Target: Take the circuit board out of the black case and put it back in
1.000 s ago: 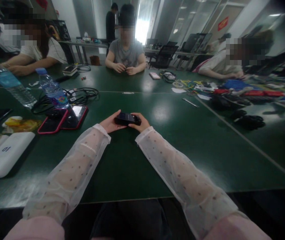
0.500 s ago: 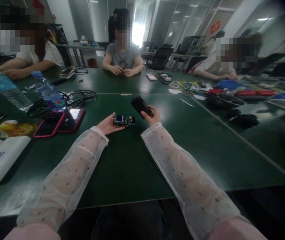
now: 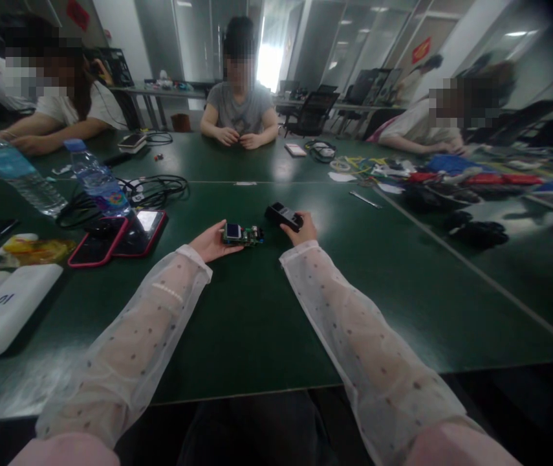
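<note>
From the left hand, the circuit board points lengthwise rightward

Circuit board details too small to tell; right-side clutter blurred, perhaps cables.

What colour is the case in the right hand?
The case is black, clearest in the head view.

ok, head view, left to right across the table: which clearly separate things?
White rounded rectangular device, pink-edged black phone, green circuit board with small screen in the left hand, black rectangular casing in the right hand, thin silver strip, crumpled black bundle.
</note>
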